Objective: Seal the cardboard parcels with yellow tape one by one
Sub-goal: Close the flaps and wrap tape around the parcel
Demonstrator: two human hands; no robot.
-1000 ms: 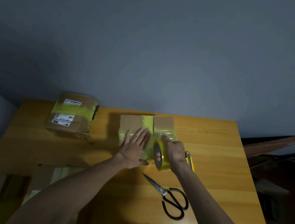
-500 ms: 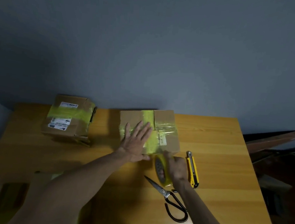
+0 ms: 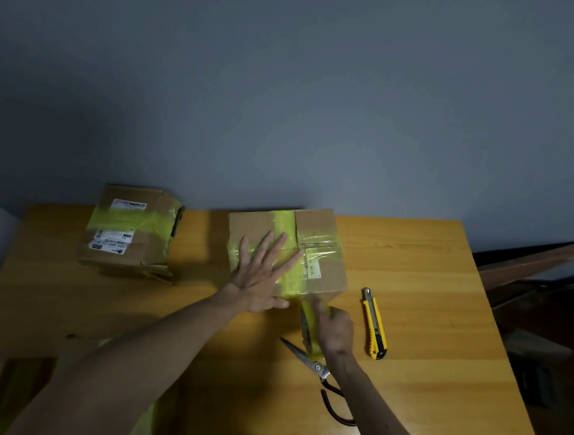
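A cardboard parcel [image 3: 325, 230] with crossed bands of yellow tape stands at the middle back of the wooden table. My left hand [image 3: 260, 273] lies flat on its top with fingers spread, pressing the tape. My right hand [image 3: 333, 331] grips the yellow tape roll [image 3: 308, 322] on edge just in front of the parcel's near side, with a strip running from the roll up onto the box. A second taped parcel [image 3: 130, 229] with white labels sits at the back left.
A yellow utility knife [image 3: 375, 323] lies right of my right hand. Black-handled scissors [image 3: 318, 371] lie under my right wrist. The table [image 3: 427, 297] ends at the right, where dark clutter sits beyond it. More cardboard [image 3: 18, 388] shows at the lower left.
My right hand has pulled the tape roll off the parcel's top, over its near edge and down to the table in front. My left hand stayed pressed on the top.
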